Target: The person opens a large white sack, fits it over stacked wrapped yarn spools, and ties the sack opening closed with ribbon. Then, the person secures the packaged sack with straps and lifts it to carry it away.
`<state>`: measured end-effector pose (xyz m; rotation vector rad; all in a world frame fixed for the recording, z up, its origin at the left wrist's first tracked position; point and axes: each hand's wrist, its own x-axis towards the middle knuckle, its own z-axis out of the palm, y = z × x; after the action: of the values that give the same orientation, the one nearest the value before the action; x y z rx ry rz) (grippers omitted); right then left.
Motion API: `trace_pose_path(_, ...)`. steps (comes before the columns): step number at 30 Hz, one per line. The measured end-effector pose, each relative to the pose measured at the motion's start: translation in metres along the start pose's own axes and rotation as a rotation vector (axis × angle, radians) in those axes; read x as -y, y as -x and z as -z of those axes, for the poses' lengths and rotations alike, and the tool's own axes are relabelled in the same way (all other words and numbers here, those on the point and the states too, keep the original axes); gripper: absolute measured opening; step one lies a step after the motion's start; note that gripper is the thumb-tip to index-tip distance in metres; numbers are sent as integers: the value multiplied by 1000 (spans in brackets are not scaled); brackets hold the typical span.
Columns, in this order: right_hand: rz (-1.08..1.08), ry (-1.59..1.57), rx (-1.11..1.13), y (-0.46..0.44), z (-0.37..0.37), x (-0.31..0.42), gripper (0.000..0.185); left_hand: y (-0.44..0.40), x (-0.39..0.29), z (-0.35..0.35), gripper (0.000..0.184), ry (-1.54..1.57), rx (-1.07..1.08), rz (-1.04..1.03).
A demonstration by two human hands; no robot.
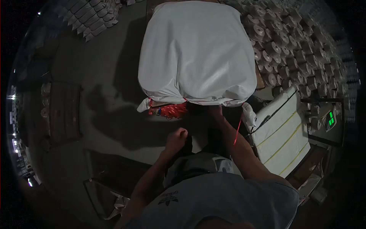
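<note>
A large, full white woven sack (202, 49) lies ahead of me, with red stitching along its near edge. Below that edge hangs a bundle of red twine (173, 110). My left hand (176, 139) is closed in a fist in front of my body, apart from the sack; what it holds, if anything, is hidden. My right hand (215, 111) reaches to the underside of the sack's near edge, and its fingers are out of sight. A loose red thread (238, 131) dangles from the sack's right corner, beside my right forearm.
On the right stands a white bale (282, 131) with yellow straps, beside a scale display (331, 119) lit green. Many yarn cones (286, 49) are stacked behind it. More white sacks (89, 17) are piled at the far left. A dark cart (65, 110) stands on the left.
</note>
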<state>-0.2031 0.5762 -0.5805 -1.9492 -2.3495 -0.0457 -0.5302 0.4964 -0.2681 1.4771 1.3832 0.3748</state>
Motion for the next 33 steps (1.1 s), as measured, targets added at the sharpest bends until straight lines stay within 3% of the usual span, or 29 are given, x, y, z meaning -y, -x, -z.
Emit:
trace_pose_path(1, -7, 11, -1, 6, 31, 6, 38, -2, 17, -2, 27, -181, 18, -73)
trace_pose_path(2, -109, -253, 116, 10, 79, 17, 32, -8, 29, -8, 27, -173, 20, -84)
trace_pose_path(4, -396, -939, 338, 16, 204, 55, 22, -22, 42, -17, 33, 172, 64, -11)
trace_pose_path(5, -368, -1161, 442, 20, 268, 76, 18, -25, 12, -12, 33, 179, 59, -24)
trace_pose_path(7, -24, -1459, 561, 36, 369, 108, 12, -23, -84, 11, 38, 1363, 351, 762)
trace_pose_path(8, 128, -1463, 672, 39, 420, 112, 11, -26, -92, 18, 38, 1364, 354, 746)
trace_pose_path(10, 385, -1473, 770, 38, 509, 111, 10, -33, -101, 45, 36, 2081, 651, 500)
trace_pose_path(12, 487, -1492, 742, 40, 559, 97, 10, 3, -148, 141, 19, 1991, 224, -109)
trace_pose_path(13, 560, -1600, 741, 44, 574, 80, 15, 21, -145, 185, 21, 2179, 227, -515)
trace_pose_path(14, 635, -1710, 736, 52, 581, 63, 19, 41, -112, 233, 23, 1944, 193, -777)
trace_pose_path(15, 643, -1712, 719, 64, 574, 42, 19, 56, -82, 269, 17, 1803, -2, -912)
trace_pose_path(16, 367, -1803, 837, 81, 550, 18, 21, 66, -41, 292, 13, 1666, -333, -855)
trace_pose_path(17, 79, -1872, 950, 98, 521, -7, 22, 68, 8, 305, 12, 1431, -708, -615)
trace_pose_path(18, -178, -2008, 910, 120, 474, -35, 24, 68, 70, 304, 14, 1151, -951, -283)
trace_pose_path(19, -442, -2131, 857, 139, 419, -63, 26, 68, 137, 292, 19, 875, -1016, 28)
trace_pose_path(21, -1149, -2910, 521, 170, 330, -112, 25, 90, 246, 258, 30, 177, -840, 547)
trace_pose_path(22, -1242, -2866, 325, 178, 295, -136, 24, 99, 268, 246, 36, -79, -676, 699)
trace_pose_path(23, -1326, -2800, 130, 174, 273, -159, 22, 97, 270, 246, 43, -121, -623, 702)
trace_pose_path(24, -1349, -2942, 133, 162, 262, -178, 18, 87, 275, 253, 49, -38, -654, 594)
trace_pose_path(25, -1421, -2668, 26, 132, 277, -187, 17, 51, 274, 270, 49, 217, -777, 345)
trace_pose_path(26, -1467, -2394, -66, 93, 292, -189, 17, 10, 227, 282, 50, 333, -803, 225)
trace_pose_path(29, -1371, -2249, -211, -21, 305, -195, 21, -106, 43, 299, 51, 622, -670, -20)
trace_pose_path(31, -1271, -1629, -332, -76, 311, -193, 24, -159, -41, 288, 52, 759, -505, -58)
trace_pose_path(32, -1271, -1620, -335, -86, 292, -197, 24, -179, -65, 276, 53, 807, -433, -41)
trace_pose_path(33, -1157, -1230, -315, -99, 256, -207, 26, -193, -86, 263, 53, 839, -368, -7)
